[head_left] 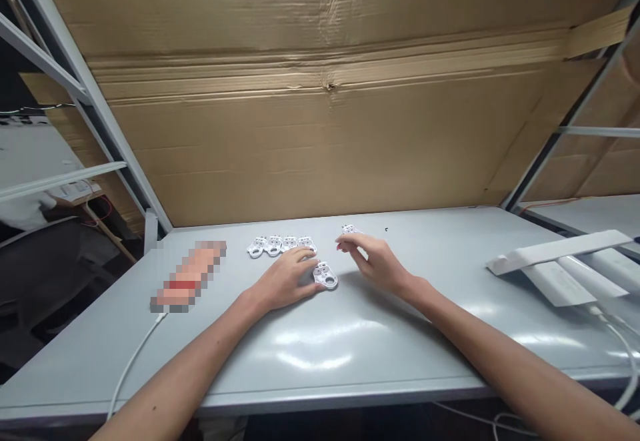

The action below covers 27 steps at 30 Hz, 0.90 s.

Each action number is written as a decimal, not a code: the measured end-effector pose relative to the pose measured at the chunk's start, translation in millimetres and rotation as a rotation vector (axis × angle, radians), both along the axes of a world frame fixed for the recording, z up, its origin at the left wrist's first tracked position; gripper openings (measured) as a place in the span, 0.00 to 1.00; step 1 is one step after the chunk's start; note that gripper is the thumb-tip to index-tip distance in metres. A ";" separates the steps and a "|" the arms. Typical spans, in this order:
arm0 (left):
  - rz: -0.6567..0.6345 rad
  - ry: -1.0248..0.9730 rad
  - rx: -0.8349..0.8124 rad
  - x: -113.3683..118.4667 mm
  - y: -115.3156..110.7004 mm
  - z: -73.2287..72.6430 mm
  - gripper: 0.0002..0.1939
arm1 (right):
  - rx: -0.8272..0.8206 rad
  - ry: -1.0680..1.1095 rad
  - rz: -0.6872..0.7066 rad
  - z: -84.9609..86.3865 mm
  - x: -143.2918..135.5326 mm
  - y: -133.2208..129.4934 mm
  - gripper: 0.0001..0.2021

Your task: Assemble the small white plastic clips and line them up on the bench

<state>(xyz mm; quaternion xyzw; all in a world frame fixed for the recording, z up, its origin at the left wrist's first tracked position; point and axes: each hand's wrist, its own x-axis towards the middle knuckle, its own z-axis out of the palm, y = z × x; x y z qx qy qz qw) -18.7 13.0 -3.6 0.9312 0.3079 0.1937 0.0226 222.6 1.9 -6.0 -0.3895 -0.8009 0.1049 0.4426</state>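
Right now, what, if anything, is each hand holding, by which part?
The left hand holds a white plastic part by its left side. The right hand seems pinched; whether on anything, I can't tell.

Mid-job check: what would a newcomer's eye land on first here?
Probably the broad cardboard filling the background behind the table. Next, near the middle, the left hand holding a white part, with the right hand raised to its right. The pixelated orange patch at the table's left also stands out.
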 end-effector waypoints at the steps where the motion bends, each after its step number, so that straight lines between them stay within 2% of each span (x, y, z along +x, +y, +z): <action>1: -0.002 0.000 0.002 -0.1 0.0 0.1 0.16 | -0.036 0.083 -0.012 0.3 1.1 1.6 0.11; 4: -0.004 0.008 0.005 -0.1 0.2 0.4 0.17 | -0.251 0.373 -0.003 -0.5 3.0 8.3 0.11; 9: 0.016 0.021 -0.009 -0.1 0.1 0.4 0.18 | -0.839 0.869 0.062 -1.9 8.5 18.6 0.06; 12: 0.011 0.022 -0.005 -0.5 0.4 -0.1 0.18 | -0.993 1.098 0.049 -0.3 12.4 21.3 0.07; 15: 0.007 0.017 -0.007 -0.8 0.6 -0.1 0.19 | -0.997 1.188 0.054 3.5 13.9 21.3 0.09; 20: 0.020 0.036 -0.010 -0.4 0.0 0.3 0.19 | -0.952 1.069 0.022 11.2 13.2 16.2 0.05; 22: 0.017 0.031 -0.006 -0.2 -0.2 -0.4 0.19 | -0.918 0.980 0.013 13.0 14.4 14.4 0.04; 24: 0.013 0.026 0.000 -0.3 -0.1 -1.1 0.20 | -0.861 0.855 0.023 12.8 17.6 14.4 0.08; 27: 0.003 0.039 0.022 -2.3 -0.3 0.4 0.20 | -0.652 0.534 -0.080 8.7 27.1 19.0 0.13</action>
